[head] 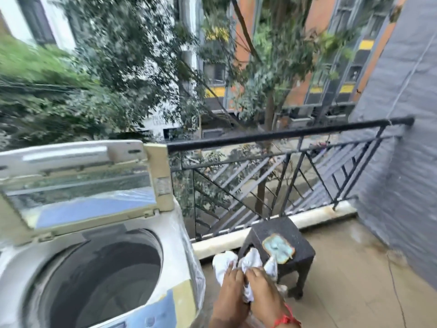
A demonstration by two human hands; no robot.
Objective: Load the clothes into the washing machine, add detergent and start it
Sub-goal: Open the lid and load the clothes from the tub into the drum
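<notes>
A top-loading washing machine [179, 235] fills the lower left, its lid [78, 183] raised and the drum [99, 280] dark, with no clothes showing inside. To its right, both my hands grip a bundle of white cloth [250, 259]. My left hand [230, 294] holds the bundle's left side and my right hand [264, 297], with a red thread at the wrist, holds its right side. The cloth sits just in front of a dark stool, apart from the machine's rim.
A small dark stool [295, 235] stands right of the machine with a blue-green pouch-like object [279, 248] on top. A black metal railing [283, 136] closes the balcony ahead. A grey wall [402, 162] runs along the right. A thin cable [395, 287] trails across the tiled floor.
</notes>
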